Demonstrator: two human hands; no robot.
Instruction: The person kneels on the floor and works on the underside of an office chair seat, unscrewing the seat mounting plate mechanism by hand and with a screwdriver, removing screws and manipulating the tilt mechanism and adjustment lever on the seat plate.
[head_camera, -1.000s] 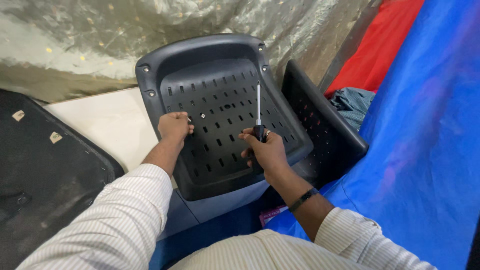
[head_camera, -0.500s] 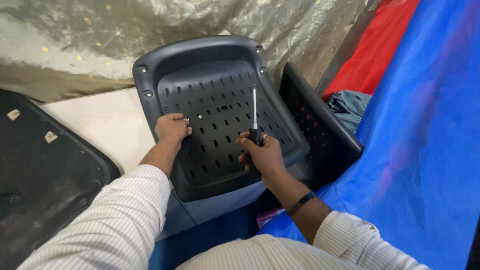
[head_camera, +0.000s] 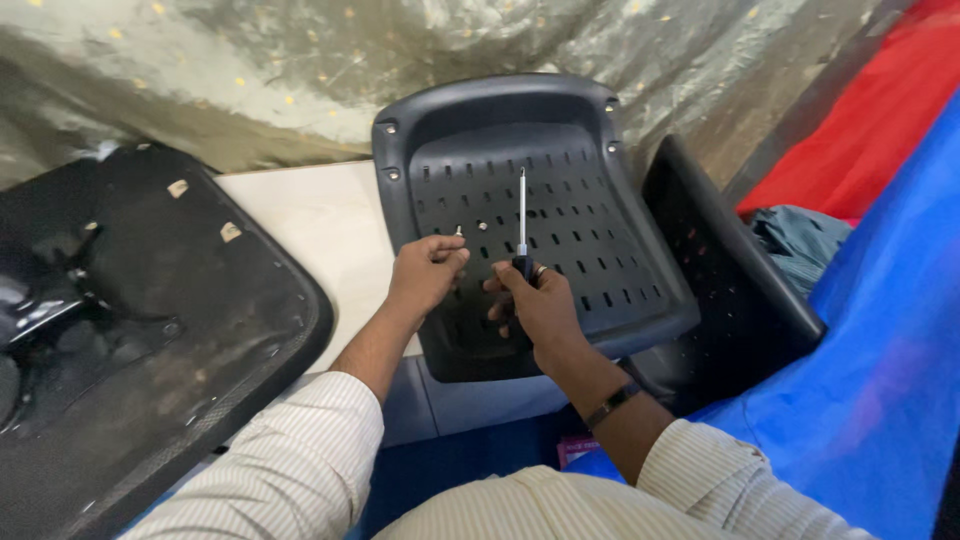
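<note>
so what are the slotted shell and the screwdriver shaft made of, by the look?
Slotted shell: looks like moulded black plastic, matt with a soft sheen, rounded rim and punched slots. Screwdriver shaft: likely bare metal, thin, bright and reflective; its handle is hidden in the right hand.

Two small pale labels are stuck on the big black panel (head_camera: 150, 330) at the left, both near its upper edge. One label (head_camera: 178, 187) is a little tilted rectangle close to the top corner, and the other label (head_camera: 231, 232) lies just below and to the right of it, nearer the panel's right edge. A pink package corner (head_camera: 572, 452) shows low down, beside the blue sheet (head_camera: 860, 400), mostly hidden.
</note>
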